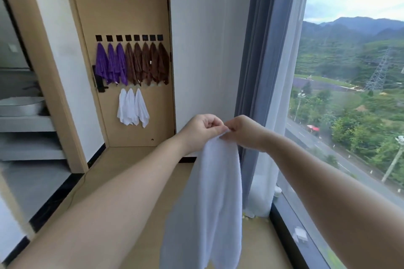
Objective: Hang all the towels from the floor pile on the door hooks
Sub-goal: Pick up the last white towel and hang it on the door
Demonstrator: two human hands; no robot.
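Grip: the left hand (202, 129) and the right hand (246, 130) meet knuckle to knuckle at arm's length, and both pinch the top edge of one white towel (209, 192).
Left hand: fingers curled in, thumb and forefinger closed on the cloth at the left of the pinch.
Right hand: fingers curled likewise, fingertips closed on the same edge just beside the left hand's.
Held towel: it hangs straight down from the pinch in a long loose fold, between the two forearms, and runs out of the bottom of the view.
Door (122, 10): beyond the grip and to its left, closed, well apart from the hands.
Hooks (129, 38): a row of eight black squares on the door, above and left of the grip.
Purple towels (111, 65): three, on the leftmost hooks of that row.
Brown towels (148, 65): five, on the remaining hooks, touching one another.
Hung white towels (132, 107): three, in a lower row under the coloured ones, left of the grip and slightly above its height.
Door lock (99, 80): black, at the door's left edge, beside the purple towels.
Curtain (258, 49): grey-blue with a sheer layer, directly behind the right hand.
Window (349, 93): right of the grip, showing hills, a road and a pylon.
Basin (21, 105): on a shelf far left of the grip.
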